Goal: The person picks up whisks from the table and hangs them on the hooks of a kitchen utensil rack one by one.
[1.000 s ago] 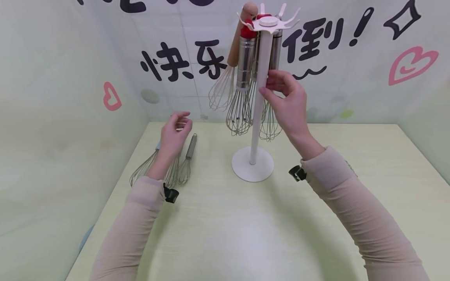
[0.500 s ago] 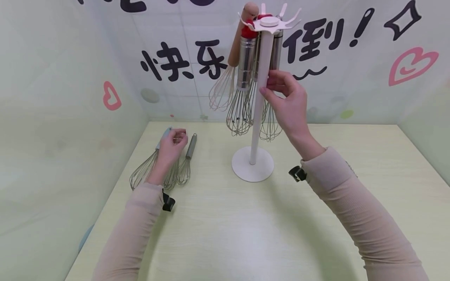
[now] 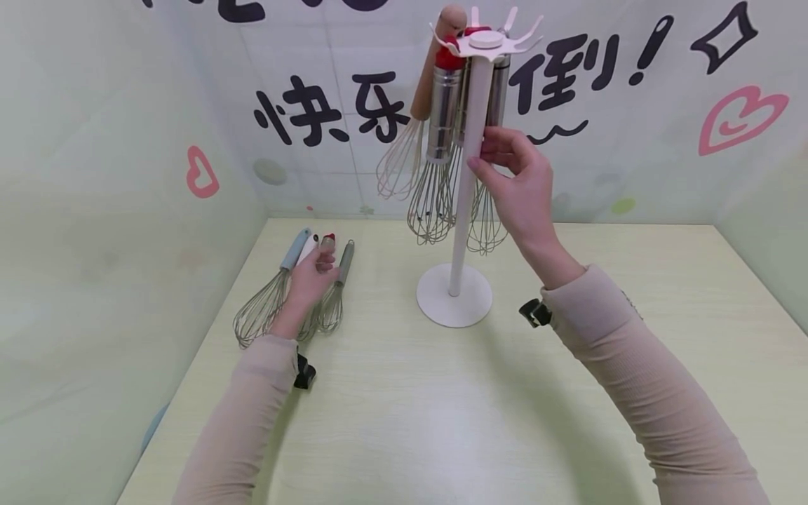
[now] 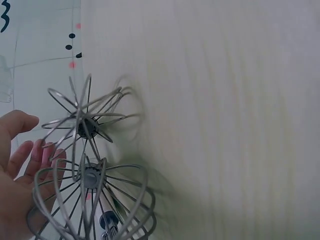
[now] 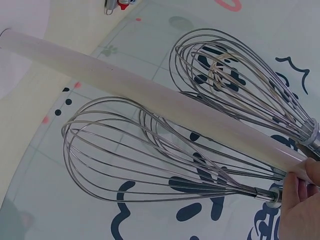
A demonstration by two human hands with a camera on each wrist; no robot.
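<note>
My right hand [image 3: 520, 186] grips the white pole of a whisk stand [image 3: 477, 119] between thumb and fingers; the right wrist view shows its fingertips [image 5: 295, 195] against the pole. Whisks hang from the stand, among them a wooden-handled one [image 3: 424, 91] and a steel one with a red top [image 3: 445, 112]. On the table's left side my left hand [image 3: 309, 278] reaches over a row of whisks, its fingers at a red-tipped whisk [image 3: 327, 243]. In the left wrist view thumb and fingers [image 4: 37, 155] stand apart beside wire whisk heads [image 4: 92, 200].
Beside my left hand lie a blue-handled whisk [image 3: 294, 250], a white-handled whisk [image 3: 308, 247] and a grey-handled whisk [image 3: 346, 261]. The stand's round base [image 3: 454, 315] rests on the pale wooden table [image 3: 404, 414]. A printed backdrop [image 3: 631, 154] rises behind.
My left hand has come down towards the whisks on the table, uncovering the blue, white and red-tipped handles. My right hand has stayed on the pole.
</note>
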